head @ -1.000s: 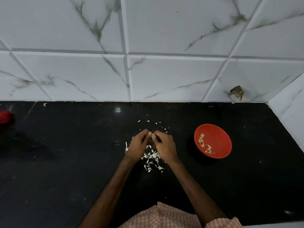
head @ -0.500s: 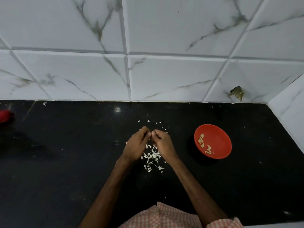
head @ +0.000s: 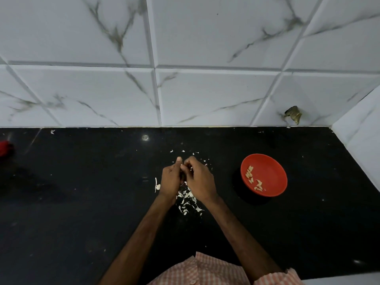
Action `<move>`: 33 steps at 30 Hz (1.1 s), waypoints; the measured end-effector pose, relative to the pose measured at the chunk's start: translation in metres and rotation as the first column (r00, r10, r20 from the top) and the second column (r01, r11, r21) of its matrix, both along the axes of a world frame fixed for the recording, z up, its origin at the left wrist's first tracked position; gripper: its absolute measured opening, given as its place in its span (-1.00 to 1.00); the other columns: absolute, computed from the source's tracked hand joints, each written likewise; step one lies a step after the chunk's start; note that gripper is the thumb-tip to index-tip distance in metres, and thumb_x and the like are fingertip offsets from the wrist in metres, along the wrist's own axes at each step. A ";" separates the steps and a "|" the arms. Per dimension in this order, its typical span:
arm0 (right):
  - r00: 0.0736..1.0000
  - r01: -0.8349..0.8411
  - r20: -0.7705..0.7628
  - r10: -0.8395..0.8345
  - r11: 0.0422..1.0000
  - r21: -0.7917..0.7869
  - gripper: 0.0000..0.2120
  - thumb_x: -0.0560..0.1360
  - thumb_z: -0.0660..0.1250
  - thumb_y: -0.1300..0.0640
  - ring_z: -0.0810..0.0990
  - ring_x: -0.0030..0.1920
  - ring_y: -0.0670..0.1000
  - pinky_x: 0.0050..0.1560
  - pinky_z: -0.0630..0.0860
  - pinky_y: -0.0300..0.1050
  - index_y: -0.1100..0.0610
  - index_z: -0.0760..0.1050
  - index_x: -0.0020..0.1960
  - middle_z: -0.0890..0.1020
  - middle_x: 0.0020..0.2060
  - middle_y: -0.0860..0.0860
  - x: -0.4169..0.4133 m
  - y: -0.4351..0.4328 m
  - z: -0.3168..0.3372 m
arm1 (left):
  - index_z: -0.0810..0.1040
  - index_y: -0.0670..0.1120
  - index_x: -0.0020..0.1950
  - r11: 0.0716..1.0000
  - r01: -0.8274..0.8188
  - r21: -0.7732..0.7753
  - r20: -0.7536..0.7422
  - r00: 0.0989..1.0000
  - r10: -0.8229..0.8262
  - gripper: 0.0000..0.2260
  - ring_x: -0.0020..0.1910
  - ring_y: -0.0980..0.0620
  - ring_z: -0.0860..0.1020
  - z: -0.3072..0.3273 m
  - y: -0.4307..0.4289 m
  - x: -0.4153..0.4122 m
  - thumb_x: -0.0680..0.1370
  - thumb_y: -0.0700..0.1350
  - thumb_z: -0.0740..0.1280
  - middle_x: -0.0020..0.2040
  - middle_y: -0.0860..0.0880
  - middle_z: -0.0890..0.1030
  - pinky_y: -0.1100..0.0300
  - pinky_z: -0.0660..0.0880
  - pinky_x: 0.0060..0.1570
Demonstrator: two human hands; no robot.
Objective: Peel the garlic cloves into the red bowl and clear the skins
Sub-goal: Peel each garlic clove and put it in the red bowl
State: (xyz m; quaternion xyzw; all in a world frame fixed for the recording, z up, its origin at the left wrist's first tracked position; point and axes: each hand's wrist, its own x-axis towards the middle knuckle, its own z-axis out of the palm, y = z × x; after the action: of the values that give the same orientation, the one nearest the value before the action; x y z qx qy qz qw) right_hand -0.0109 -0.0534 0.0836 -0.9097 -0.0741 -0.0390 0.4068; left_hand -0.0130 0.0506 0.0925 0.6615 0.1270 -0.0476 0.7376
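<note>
My left hand (head: 171,178) and my right hand (head: 200,178) meet fingertip to fingertip above the black counter (head: 82,202). Between them they pinch a small garlic clove (head: 183,166), mostly hidden by the fingers. Under and behind the hands lies a scatter of white garlic skins (head: 188,199). The red bowl (head: 267,163) stands to the right of my hands, apart from them, with several peeled cloves (head: 254,178) inside.
A white marble-tiled wall (head: 185,89) rises behind the counter and a side wall (head: 362,140) closes it on the right. A red object (head: 5,148) sits at the far left edge. A small brown fitting (head: 293,115) sticks out of the wall.
Both hands have stayed together over the skins, shifting their fingers slightly on the clove. The bowl has not moved.
</note>
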 end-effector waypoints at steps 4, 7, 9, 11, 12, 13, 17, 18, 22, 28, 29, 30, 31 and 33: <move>1.000 0.006 0.018 -0.005 0.998 -0.065 -0.82 0.67 0.20 0.03 0.54 -0.25 -0.09 -0.21 0.47 -0.03 0.05 0.42 -0.09 0.56 -0.28 -0.11 0.002 -0.004 0.001 | 0.42 -0.18 -0.37 0.998 0.056 0.018 0.002 0.998 -0.056 -0.52 -0.54 0.17 0.24 -0.003 0.003 -0.002 0.71 -0.02 0.13 -0.52 0.04 0.30 0.30 0.22 -0.49; 0.991 0.117 -0.067 -0.116 0.993 0.015 -0.71 0.66 0.18 0.06 0.48 -0.37 -0.05 -0.25 0.46 0.01 0.05 0.37 -0.24 0.48 -0.42 -0.10 0.005 0.002 -0.002 | 0.50 -0.24 -0.26 0.992 0.109 0.061 0.091 0.989 -0.114 -0.57 -0.47 0.14 0.33 -0.007 0.002 -0.005 0.71 -0.04 0.15 -0.46 0.00 0.40 0.24 0.29 -0.42; 0.974 0.205 -0.136 -0.182 0.961 0.188 -0.66 0.62 0.16 0.00 0.54 -0.36 -0.01 -0.23 0.50 0.09 0.09 0.44 -0.28 0.55 -0.42 -0.04 0.005 0.007 -0.005 | 0.57 -0.12 -0.22 0.978 0.138 0.158 0.160 0.973 -0.163 -0.63 -0.41 0.20 0.44 -0.010 0.005 -0.004 0.72 -0.08 0.15 -0.42 0.09 0.52 0.29 0.38 -0.35; 0.962 0.249 -0.185 -0.200 0.923 0.294 -0.63 0.62 0.16 0.03 0.55 -0.36 -0.03 -0.20 0.52 0.11 0.12 0.49 -0.31 0.57 -0.42 -0.04 0.005 0.009 -0.007 | 0.56 0.10 -0.21 0.931 0.156 0.331 0.208 0.950 -0.233 -0.67 -0.36 0.21 0.48 -0.011 0.011 0.000 0.71 -0.02 0.15 -0.37 0.14 0.55 0.20 0.44 -0.29; 0.959 0.253 -0.208 -0.192 0.910 0.327 -0.62 0.64 0.18 0.07 0.53 -0.37 -0.07 -0.21 0.52 0.08 0.10 0.50 -0.33 0.56 -0.43 -0.06 0.004 0.009 -0.007 | 0.51 0.15 -0.23 0.888 0.159 0.431 0.207 0.941 -0.269 -0.68 -0.34 0.20 0.48 -0.014 0.015 0.002 0.69 0.01 0.15 -0.36 0.15 0.54 0.12 0.46 -0.26; 0.957 0.255 -0.227 -0.181 0.897 0.361 -0.60 0.65 0.19 0.09 0.51 -0.38 -0.10 -0.23 0.51 0.04 0.07 0.49 -0.35 0.55 -0.45 -0.07 0.004 0.008 -0.007 | 0.45 0.17 -0.25 0.845 0.163 0.509 0.194 0.935 -0.297 -0.69 -0.34 0.20 0.46 -0.015 0.018 0.003 0.69 0.02 0.15 -0.34 0.16 0.52 0.10 0.44 -0.24; 0.959 0.253 -0.235 -0.159 0.857 0.450 -0.52 0.69 0.21 0.00 0.38 -0.43 -0.15 -0.34 0.35 -0.16 0.07 0.42 -0.40 0.42 -0.53 -0.12 0.008 0.005 -0.003 | 0.40 0.09 -0.13 0.743 0.169 0.648 0.176 0.915 -0.362 -0.79 -0.21 0.16 0.53 -0.018 0.019 0.000 0.70 -0.01 0.15 -0.21 0.13 0.54 0.06 0.48 -0.19; 0.964 0.240 -0.217 -0.154 0.855 0.460 -0.52 0.68 0.22 -0.01 0.36 -0.43 -0.15 -0.35 0.33 -0.17 0.07 0.41 -0.40 0.41 -0.53 -0.12 0.008 0.005 -0.002 | 0.40 0.07 -0.10 0.732 0.167 0.660 0.177 0.913 -0.368 -0.82 -0.18 0.14 0.54 -0.019 0.018 -0.001 0.69 0.01 0.14 -0.18 0.11 0.55 0.02 0.51 -0.16; 0.975 0.196 -0.182 -0.127 0.878 0.436 -0.55 0.67 0.25 -0.01 0.35 -0.44 -0.16 -0.38 0.31 -0.21 0.02 0.39 -0.39 0.39 -0.53 -0.13 0.006 0.002 -0.001 | 0.40 0.07 -0.07 0.704 0.127 0.699 0.171 0.926 -0.337 -0.87 -0.16 0.18 0.52 -0.021 0.018 -0.002 0.68 -0.03 0.19 -0.16 0.13 0.54 0.11 0.42 -0.18; 0.974 0.163 -0.216 -0.066 0.867 0.470 -0.64 0.67 0.25 0.01 0.48 -0.39 -0.14 -0.32 0.43 -0.20 0.13 0.53 -0.25 0.56 -0.42 -0.04 0.003 -0.009 -0.006 | 0.50 -0.01 -0.06 0.835 0.091 0.543 0.223 0.943 -0.248 -0.91 -0.17 0.17 0.62 -0.024 0.020 0.000 0.65 -0.10 0.29 -0.19 0.12 0.66 0.15 0.52 -0.14; 0.975 0.162 -0.214 -0.067 0.868 0.468 -0.66 0.67 0.26 0.02 0.50 -0.38 -0.16 -0.30 0.44 -0.22 0.14 0.55 -0.22 0.58 -0.40 -0.06 0.003 -0.010 -0.007 | 0.51 -0.01 -0.06 0.841 0.092 0.533 0.225 0.943 -0.246 -0.91 -0.17 0.19 0.62 -0.023 0.020 0.000 0.64 -0.11 0.31 -0.19 0.11 0.67 0.21 0.51 -0.15; 0.976 0.166 -0.204 -0.076 0.870 0.465 -0.70 0.66 0.28 0.03 0.53 -0.36 -0.17 -0.27 0.47 -0.22 0.15 0.57 -0.18 0.61 -0.37 -0.06 0.003 -0.012 -0.008 | 0.52 -0.01 -0.06 0.842 0.092 0.532 0.227 0.942 -0.246 -0.91 -0.17 0.21 0.61 -0.023 0.021 0.000 0.64 -0.12 0.31 -0.18 0.11 0.67 0.27 0.48 -0.17; 0.977 0.171 -0.191 -0.090 0.868 0.466 -0.74 0.65 0.29 0.06 0.56 -0.32 -0.16 -0.23 0.50 -0.19 0.15 0.58 -0.15 0.63 -0.34 -0.06 0.003 -0.013 -0.010 | 0.53 -0.01 -0.06 0.842 0.086 0.532 0.229 0.943 -0.241 -0.92 -0.18 0.22 0.60 -0.023 0.021 -0.001 0.63 -0.13 0.32 -0.18 0.12 0.66 0.31 0.46 -0.18; 0.984 0.160 -0.143 -0.102 0.857 0.489 -0.85 0.64 0.32 0.15 0.63 -0.22 -0.11 -0.14 0.57 -0.15 0.14 0.62 -0.05 0.68 -0.22 -0.05 0.003 -0.015 -0.010 | 0.54 0.00 -0.05 0.839 0.073 0.539 0.229 0.946 -0.229 -0.93 -0.20 0.24 0.57 -0.023 0.022 -0.001 0.63 -0.12 0.33 -0.19 0.14 0.63 0.33 0.42 -0.21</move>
State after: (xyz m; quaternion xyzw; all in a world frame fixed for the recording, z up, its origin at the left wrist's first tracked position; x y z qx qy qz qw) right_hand -0.0076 -0.0689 0.0738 -0.7774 0.0236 -0.0331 0.6276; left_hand -0.0140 0.0725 0.0694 0.8448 -0.0251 0.0257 0.5339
